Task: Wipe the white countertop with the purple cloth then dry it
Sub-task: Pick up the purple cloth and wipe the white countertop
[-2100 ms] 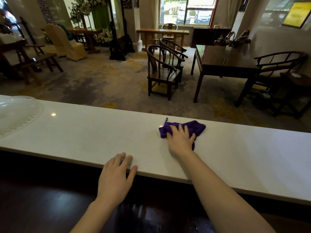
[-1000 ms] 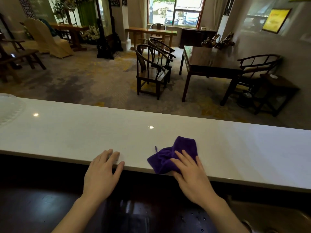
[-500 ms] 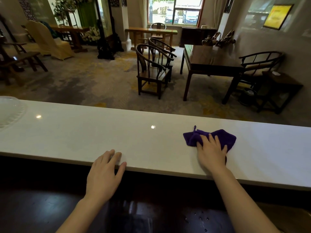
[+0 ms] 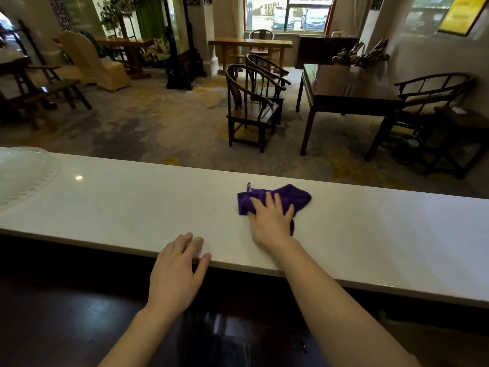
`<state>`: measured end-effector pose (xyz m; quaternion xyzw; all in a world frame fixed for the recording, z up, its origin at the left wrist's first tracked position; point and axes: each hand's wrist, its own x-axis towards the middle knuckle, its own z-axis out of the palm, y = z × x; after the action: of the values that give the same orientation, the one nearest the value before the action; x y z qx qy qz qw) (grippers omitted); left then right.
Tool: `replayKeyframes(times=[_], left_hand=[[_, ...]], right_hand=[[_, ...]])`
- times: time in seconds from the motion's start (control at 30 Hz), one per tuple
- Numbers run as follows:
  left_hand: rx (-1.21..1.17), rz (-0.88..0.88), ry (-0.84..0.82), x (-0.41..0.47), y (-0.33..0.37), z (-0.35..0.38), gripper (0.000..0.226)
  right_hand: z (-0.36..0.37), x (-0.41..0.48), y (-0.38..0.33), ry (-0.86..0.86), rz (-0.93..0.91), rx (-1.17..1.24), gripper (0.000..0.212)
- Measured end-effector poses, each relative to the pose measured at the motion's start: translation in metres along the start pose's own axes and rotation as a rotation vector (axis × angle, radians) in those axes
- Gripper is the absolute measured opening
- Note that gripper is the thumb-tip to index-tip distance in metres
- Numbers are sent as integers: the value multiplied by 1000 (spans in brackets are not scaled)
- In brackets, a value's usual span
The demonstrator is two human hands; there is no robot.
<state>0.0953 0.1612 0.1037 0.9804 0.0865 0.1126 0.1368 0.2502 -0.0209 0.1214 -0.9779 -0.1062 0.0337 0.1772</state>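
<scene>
Fingers [image 4: 270,201] of the right hand [image 4: 270,221] lie spread and flat on top of the cloth [image 4: 291,197], pressing it down onto the countertop [image 4: 132,207] rather than pinching it. Purple and bunched, the cloth sits a little right of the counter's middle, nearer the far edge than the near one, with a small loop sticking up at its left corner and part of it showing past the hand on the right side. The right forearm reaches in from the lower right and crosses the near edge of the counter.

The left hand [image 4: 177,274] rests palm down at the near edge, well left of the cloth and apart from it; its fingers [image 4: 195,243] are loosely together and lie on the white top, the thumb at the rim, gripping nothing. Below the edge is a dark glossy surface [image 4: 66,327].

At the far left of the counter stands a clear ribbed dome [image 4: 23,173], well apart from both hands. A bright spot of light reflects on the white top just beside it.

Beyond the counter the room holds dark wooden chairs [image 4: 251,107], a dark table [image 4: 344,88] to their right, and a window [image 4: 288,13] with cars outside
</scene>
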Motion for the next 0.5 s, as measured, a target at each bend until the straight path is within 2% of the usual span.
replayKeyframes(times=[0.23,0.5], left_hand=[[-6,8,8,1,0,-1,53],[-34,3,42,-2,-3,3,57]], right_hand=[[24,-30,-37,-70,-307,5,45],[20,-90,-6,23,-439,-53,49]])
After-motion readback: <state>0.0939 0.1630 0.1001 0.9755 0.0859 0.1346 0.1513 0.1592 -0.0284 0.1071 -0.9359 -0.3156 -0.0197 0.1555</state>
